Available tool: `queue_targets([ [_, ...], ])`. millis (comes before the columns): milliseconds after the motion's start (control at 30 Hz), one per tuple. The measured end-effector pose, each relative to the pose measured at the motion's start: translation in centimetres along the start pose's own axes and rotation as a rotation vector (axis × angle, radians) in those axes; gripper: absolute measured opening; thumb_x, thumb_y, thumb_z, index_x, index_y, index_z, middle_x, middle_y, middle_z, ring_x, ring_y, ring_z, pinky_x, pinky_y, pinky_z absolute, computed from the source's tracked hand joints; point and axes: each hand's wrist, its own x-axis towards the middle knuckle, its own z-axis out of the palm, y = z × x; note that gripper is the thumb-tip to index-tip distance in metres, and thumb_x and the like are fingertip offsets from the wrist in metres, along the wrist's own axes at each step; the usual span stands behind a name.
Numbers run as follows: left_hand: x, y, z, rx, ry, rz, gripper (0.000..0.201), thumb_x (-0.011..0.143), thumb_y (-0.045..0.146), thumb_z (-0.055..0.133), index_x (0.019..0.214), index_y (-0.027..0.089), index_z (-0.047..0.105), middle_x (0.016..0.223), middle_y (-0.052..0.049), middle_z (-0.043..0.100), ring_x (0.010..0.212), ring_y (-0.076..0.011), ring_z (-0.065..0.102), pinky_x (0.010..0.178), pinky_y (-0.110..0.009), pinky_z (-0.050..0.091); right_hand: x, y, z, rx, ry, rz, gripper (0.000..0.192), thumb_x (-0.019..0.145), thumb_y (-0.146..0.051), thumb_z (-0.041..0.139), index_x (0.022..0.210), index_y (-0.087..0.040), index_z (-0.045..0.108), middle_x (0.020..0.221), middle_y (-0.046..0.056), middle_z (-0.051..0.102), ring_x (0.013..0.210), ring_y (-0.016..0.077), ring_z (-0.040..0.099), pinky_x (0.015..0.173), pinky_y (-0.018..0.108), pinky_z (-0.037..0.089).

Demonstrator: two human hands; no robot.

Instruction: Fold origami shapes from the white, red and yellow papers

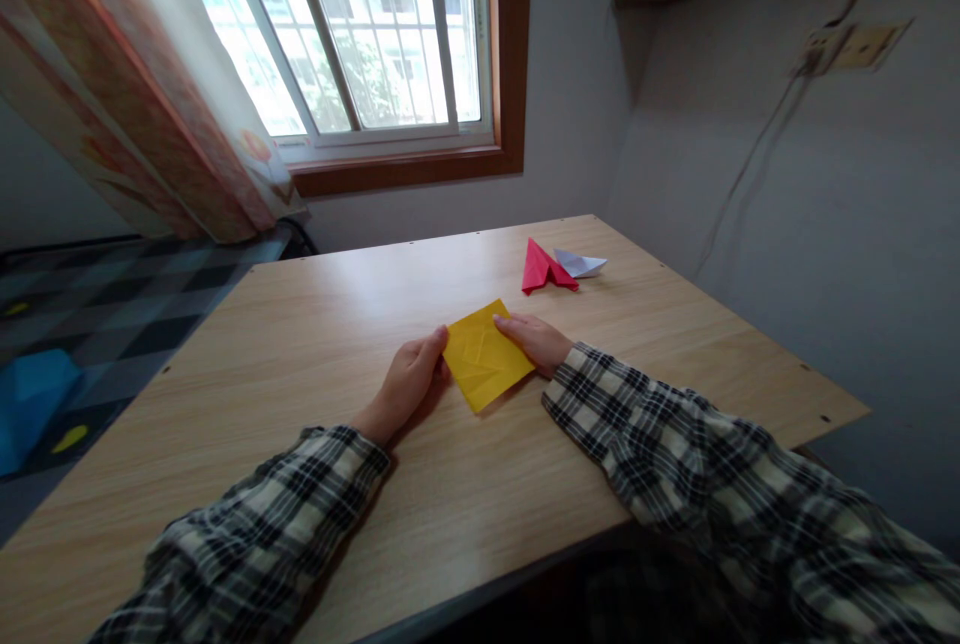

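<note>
A square of yellow paper (pixel 484 359) with fold creases across it is held just over the wooden table, tilted toward me. My left hand (pixel 411 374) pinches its left edge, thumb on top. At the right side, my right hand (pixel 538 339) grips the same paper, its thumb lying on the upper face and the other fingers hidden beneath. Beyond my right hand stands a red folded paper (pixel 547 269) shaped like a plane. Touching or close behind it is a white folded paper boat (pixel 581 264).
The light wooden table (pixel 337 324) reaches a grey wall. On the left, a checked bedspread (pixel 150 299) carries a blue paper piece (pixel 34 399). A patterned curtain (pixel 142 74) hangs beside the window (pixel 360 24). A cord (pixel 750 154) runs down from a wall socket (pixel 855 46).
</note>
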Motion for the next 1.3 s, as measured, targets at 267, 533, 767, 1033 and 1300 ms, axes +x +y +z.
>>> queue_targets([
  [267, -0.03, 0.40, -0.05, 0.029, -0.043, 0.009, 0.048, 0.088, 0.059, 0.056, 0.074, 0.014, 0.065, 0.071, -0.006, 0.066, 0.071, -0.0217, 0.063, 0.069, -0.033, 0.052, -0.46, -0.23, -0.10, -0.069, -0.092, 0.004, 0.026, 0.084, -0.036, 0.074, 0.101, -0.016, 0.072, 0.099, 0.011, 0.078, 0.089, 0.0237, 0.073, 0.090, 0.039, 0.060],
  [533, 0.08, 0.04, -0.12, 0.053, -0.065, 0.015, 0.048, 0.089, 0.059, 0.057, 0.079, 0.014, 0.068, 0.072, -0.006, 0.067, 0.065, -0.0180, 0.058, 0.058, -0.028, 0.047, -0.29, 0.03, -0.26, -0.081, -0.066, -0.034, 0.025, 0.082, -0.031, 0.075, 0.101, -0.015, 0.073, 0.101, 0.012, 0.078, 0.089, 0.0231, 0.074, 0.092, 0.039, 0.059],
  [767, 0.15, 0.44, 0.06, 0.033, -0.035, 0.012, 0.047, 0.085, 0.061, 0.063, 0.085, 0.014, 0.071, 0.084, -0.009, 0.075, 0.074, -0.0225, 0.066, 0.066, -0.032, 0.054, -0.25, 0.01, -0.57, -0.145, -0.070, -0.046, 0.036, 0.075, -0.037, 0.083, 0.102, -0.016, 0.073, 0.104, 0.011, 0.077, 0.093, 0.0247, 0.073, 0.090, 0.041, 0.060],
  [1033, 0.06, 0.66, 0.18, -0.143, -0.062, 0.001, 0.050, 0.086, 0.063, 0.061, 0.091, 0.015, 0.072, 0.093, -0.010, 0.076, 0.081, -0.0244, 0.069, 0.078, -0.036, 0.057, -0.23, 0.00, -0.90, -0.215, -0.096, -0.075, 0.042, 0.072, -0.041, 0.085, 0.103, -0.014, 0.074, 0.105, 0.011, 0.077, 0.095, 0.0237, 0.073, 0.090, 0.038, 0.059],
  [1300, 0.29, 0.74, -0.22, 0.146, -0.020, 0.049, 0.045, 0.087, 0.058, 0.058, 0.083, 0.015, 0.071, 0.087, -0.010, 0.075, 0.080, -0.0255, 0.068, 0.073, -0.034, 0.054, -0.32, -0.36, -0.66, -0.155, -0.037, -0.005, 0.026, 0.080, -0.029, 0.080, 0.098, -0.013, 0.072, 0.091, 0.009, 0.076, 0.072, 0.0177, 0.072, 0.058, 0.025, 0.061],
])
